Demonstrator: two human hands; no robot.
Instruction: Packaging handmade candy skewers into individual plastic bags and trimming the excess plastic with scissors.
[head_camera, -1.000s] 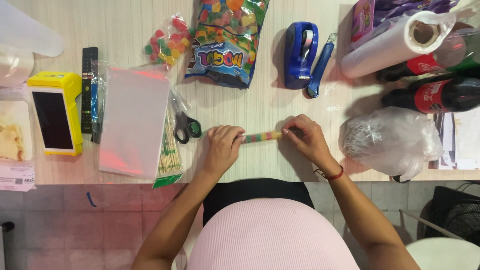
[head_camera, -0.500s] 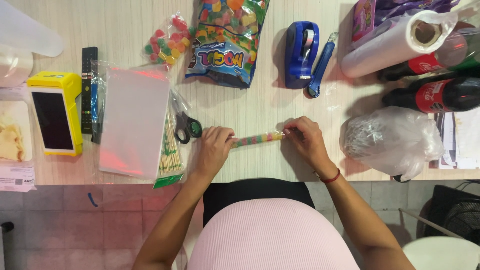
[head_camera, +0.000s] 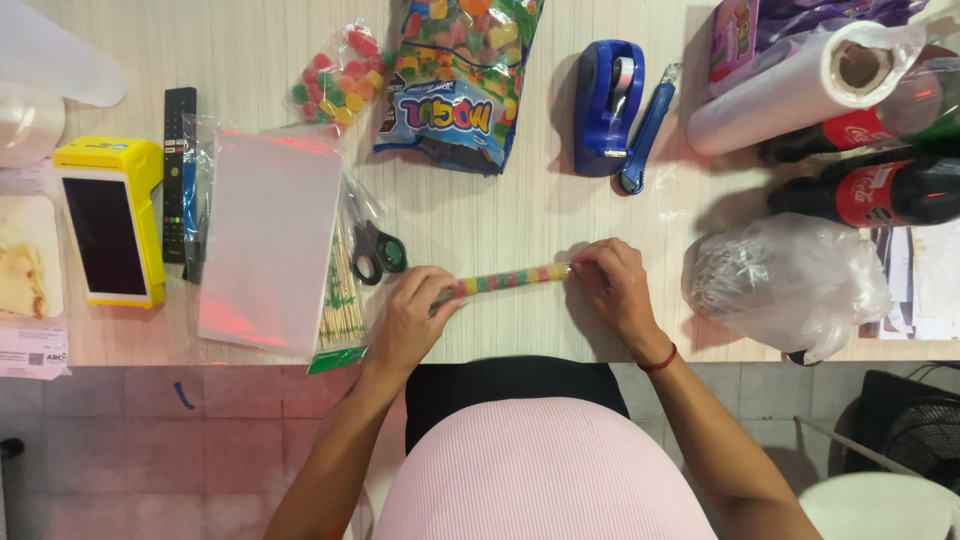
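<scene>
Both hands are working one candy skewer (head_camera: 512, 278), lying flat on the wooden table (head_camera: 500, 215) between them. Left hand (head_camera: 412, 320) is curled over its near end, fingers pressed together and pinching the stick/wrap there; right hand (head_camera: 612, 290) is pinching the far end w/ fingertips, thumb tucked under. Skewer is looking like a row of coloured gumdrops in a clear sleeve, can't tell if the sleeve is sealed yet

Judgement on doing this step well: keeping the skewer pressed to the table so it isn't rolling, holding both ends level, pulling the wrap taut w/o bending the stick, keeping fingertips off the candy itself so pieces aren't sliding apart. Pointed end is prob under one hand, not visible, so watching for a puncture in the film

Around the hands: scissors (head_camera: 378, 252) just beyond the left hand, bundle of bare skewers (head_camera: 342, 300) beside it, stack of clear bags (head_camera: 268, 245) further out to that side. Open gumdrop bag (head_camera: 455, 80) well ahead of the left hand, blue tape dispenser (head_camera: 606, 105) ahead of the right, crumpled plastic bag (head_camera: 785, 285) just outboard of the right hand
</scene>
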